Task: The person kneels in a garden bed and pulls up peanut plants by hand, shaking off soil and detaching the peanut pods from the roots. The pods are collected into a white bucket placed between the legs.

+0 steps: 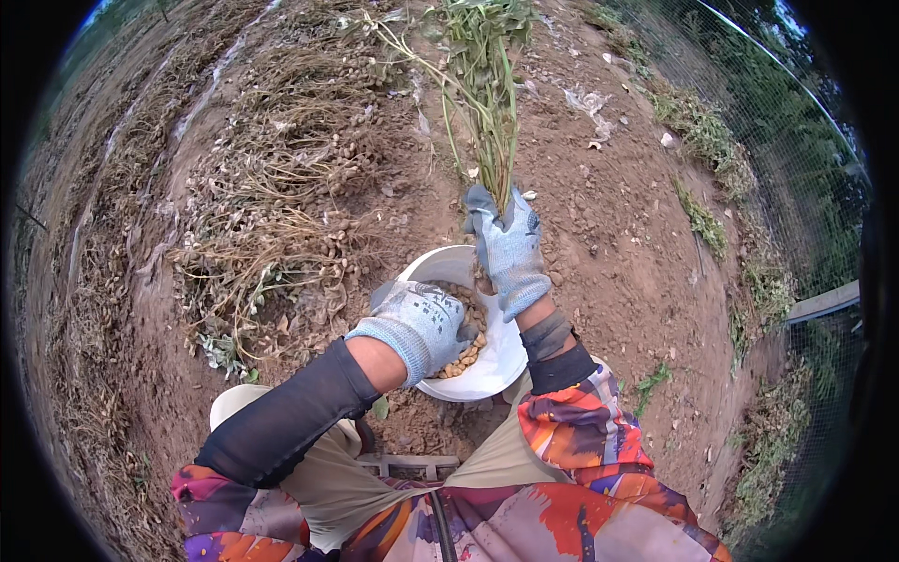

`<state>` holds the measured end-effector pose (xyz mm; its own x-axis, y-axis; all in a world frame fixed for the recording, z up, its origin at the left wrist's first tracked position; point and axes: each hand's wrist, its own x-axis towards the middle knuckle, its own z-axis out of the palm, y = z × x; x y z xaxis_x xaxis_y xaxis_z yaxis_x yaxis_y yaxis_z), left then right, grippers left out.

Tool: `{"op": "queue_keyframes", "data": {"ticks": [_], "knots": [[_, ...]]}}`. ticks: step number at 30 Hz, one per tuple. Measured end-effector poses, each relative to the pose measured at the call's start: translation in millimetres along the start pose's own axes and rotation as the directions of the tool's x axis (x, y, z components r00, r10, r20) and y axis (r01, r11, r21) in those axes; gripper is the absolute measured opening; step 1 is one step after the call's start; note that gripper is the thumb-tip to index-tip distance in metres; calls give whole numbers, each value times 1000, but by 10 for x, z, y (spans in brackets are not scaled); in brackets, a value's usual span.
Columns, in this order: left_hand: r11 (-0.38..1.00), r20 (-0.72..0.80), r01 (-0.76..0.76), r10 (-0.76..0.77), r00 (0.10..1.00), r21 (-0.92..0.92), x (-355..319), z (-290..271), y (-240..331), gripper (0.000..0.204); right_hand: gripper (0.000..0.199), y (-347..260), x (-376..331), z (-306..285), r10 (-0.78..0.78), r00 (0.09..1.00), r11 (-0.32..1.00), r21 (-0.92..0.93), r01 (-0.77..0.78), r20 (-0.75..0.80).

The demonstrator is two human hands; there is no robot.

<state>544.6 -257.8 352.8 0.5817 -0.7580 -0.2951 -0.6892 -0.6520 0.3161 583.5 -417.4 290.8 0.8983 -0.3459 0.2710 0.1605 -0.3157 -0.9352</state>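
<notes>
My right hand (510, 245), in a light blue and grey work glove, is closed round the stems of a leafy green peanut plant (489, 112). Its leafy top points away from me, and the root end hangs by the rim of a white bucket (510, 361). Peanuts in their shells (461, 361) lie inside the bucket, which stands between my knees. Over the bucket's left side is my left hand (421, 323), gloved alike, with its fingers curled down. The back of the glove hides whatever those fingers hold.
Pulled peanut plants (281, 187) with pods lie in a long row on the soil to my left. Mesh fencing (749, 94) runs along the right, with weeds at its foot. Plastic film scraps (590, 105) lie on the bare soil ahead.
</notes>
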Motion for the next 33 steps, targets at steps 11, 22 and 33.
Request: {"op": "queue_keyframes", "data": {"ticks": [11, 22, 33], "knots": [[419, 190, 188, -36, 981, -889, 56, -235, -759, 36, 59, -284, -43, -196, 209, 952, 451, 842, -297, 224], [267, -342, -380, 179, 922, -885, 176, -78, -351, 80, 73, -378, 31, -114, 41, 980, 480, 856, -192, 196], [-475, -362, -288, 71, 929, -832, 230, -98, -389, 85, 83, -557, -42, -59, 18, 957, 589, 770, -245, 290]]}}
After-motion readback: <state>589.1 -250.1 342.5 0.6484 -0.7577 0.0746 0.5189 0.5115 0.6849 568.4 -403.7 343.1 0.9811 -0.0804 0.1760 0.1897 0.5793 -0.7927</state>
